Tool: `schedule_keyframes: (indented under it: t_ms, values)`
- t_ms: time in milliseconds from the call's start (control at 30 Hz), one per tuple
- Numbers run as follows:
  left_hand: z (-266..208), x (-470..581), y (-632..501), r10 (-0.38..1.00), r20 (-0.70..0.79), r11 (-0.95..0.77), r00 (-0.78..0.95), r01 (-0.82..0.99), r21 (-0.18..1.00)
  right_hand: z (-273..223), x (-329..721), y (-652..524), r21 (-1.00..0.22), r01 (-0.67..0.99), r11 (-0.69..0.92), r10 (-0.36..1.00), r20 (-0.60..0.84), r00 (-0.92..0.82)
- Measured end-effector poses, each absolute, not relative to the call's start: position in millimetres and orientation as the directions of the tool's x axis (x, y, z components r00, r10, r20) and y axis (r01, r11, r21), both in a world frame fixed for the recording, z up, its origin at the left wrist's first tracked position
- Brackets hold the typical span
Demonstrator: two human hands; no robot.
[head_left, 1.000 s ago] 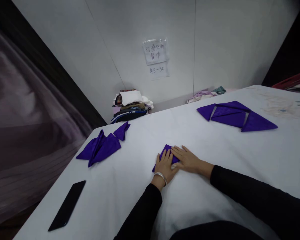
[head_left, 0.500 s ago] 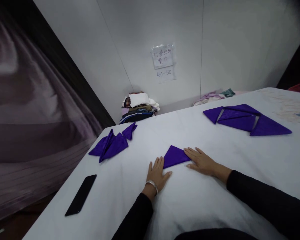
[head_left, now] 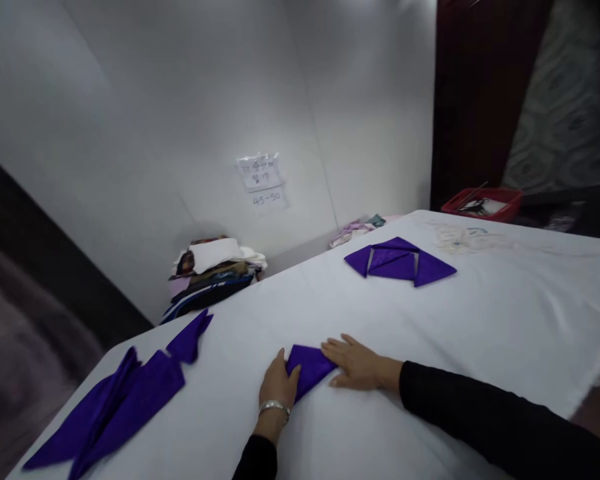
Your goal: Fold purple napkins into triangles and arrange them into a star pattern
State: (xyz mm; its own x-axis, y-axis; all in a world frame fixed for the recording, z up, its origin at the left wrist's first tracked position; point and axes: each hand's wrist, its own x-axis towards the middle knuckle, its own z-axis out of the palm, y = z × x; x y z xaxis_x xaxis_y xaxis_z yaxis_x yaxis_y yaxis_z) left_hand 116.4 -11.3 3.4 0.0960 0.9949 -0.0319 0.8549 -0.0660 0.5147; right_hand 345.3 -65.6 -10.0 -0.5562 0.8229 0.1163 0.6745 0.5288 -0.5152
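Observation:
A folded purple cloth napkin [head_left: 310, 370] lies on the white-covered table in front of me. At its left edge rests my left hand [head_left: 276, 385], a silver bracelet on the wrist. Its fingers point away from me and the thumb is apart from them, over the cloth. My right hand [head_left: 355, 363] lies flat with spread fingers, its fingertips on the napkin's right corner. What lies under the fingertips is hidden.
Purple folded pieces [head_left: 130, 400] lie at the table's left, another folded purple group [head_left: 393, 260] at the far right. A clothes pile [head_left: 213, 273] stands beyond the far edge, near a wall sign [head_left: 260, 175]. A red basket [head_left: 505, 203] is at the back right.
The view has swung right, bringing the red basket into sight and the black flat object out of it. My left hand has turned and its thumb now lies over the napkin. My right hand stays at the corner.

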Motion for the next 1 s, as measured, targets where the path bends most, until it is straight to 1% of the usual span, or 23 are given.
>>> schedule_keyframes:
  t_ms: [67,133,267,367,433,533,600,667,733,800,900,933,1000]
  values:
    - [1.4,119.3,3.3,0.985,-0.143,0.012,0.099,0.782,0.624,-9.4,345.3,-64.9,-0.528,0.662,0.532,0.819,0.123,-0.561]
    - [0.8,118.4,12.4,0.965,-0.214,0.038,0.149,0.733,0.679,-7.6,346.2,-64.7,-0.543,0.651,0.530,0.817,0.122,-0.563]
    - [0.7,115.1,11.8,0.933,-0.256,0.042,0.252,0.631,0.775,2.8,351.2,-63.6,-0.640,0.602,0.477,0.824,0.088,-0.560]
    - [2.0,117.7,1.5,0.910,-0.264,0.092,0.319,0.465,0.880,10.5,354.7,-57.4,-0.732,0.570,0.372,0.856,0.034,-0.516]
    - [5.4,122.5,-5.6,0.890,-0.276,0.144,0.362,0.351,0.925,11.9,354.9,-49.7,-0.798,0.523,0.300,0.875,0.013,-0.483]
    - [14.3,131.4,-14.0,0.843,-0.275,0.152,0.463,0.287,0.946,8.7,352.4,-37.3,-0.910,0.368,0.190,0.876,-0.012,-0.482]
    - [21.0,136.7,-17.5,0.803,-0.250,0.107,0.542,0.281,0.954,6.0,351.3,-32.3,-0.965,0.254,0.067,0.865,-0.070,-0.496]
    - [26.9,142.1,-19.4,0.768,-0.222,0.053,0.601,0.285,0.957,4.9,351.9,-32.0,-0.987,0.135,-0.088,0.829,-0.148,-0.540]
    - [31.7,149.7,-19.9,0.730,-0.205,0.006,0.652,0.294,0.956,6.1,354.2,-36.2,-0.977,0.007,-0.211,0.776,-0.172,-0.607]
    - [35.9,160.8,-19.5,0.678,-0.210,-0.038,0.704,0.319,0.947,8.9,357.7,-42.6,-0.961,-0.101,-0.257,0.765,-0.139,-0.629]
    - [41.5,182.0,-15.6,0.590,-0.269,-0.071,0.761,0.380,0.922,12.9,365.2,-52.3,-0.948,-0.186,-0.259,0.796,-0.101,-0.597]
    - [43.3,188.6,-12.8,0.584,-0.294,-0.079,0.756,0.414,0.907,13.6,368.5,-55.0,-0.943,-0.195,-0.271,0.801,-0.108,-0.589]
    - [46.5,198.9,-4.8,0.631,-0.318,-0.098,0.708,0.480,0.872,13.6,376.7,-59.5,-0.926,-0.223,-0.305,0.819,-0.135,-0.558]
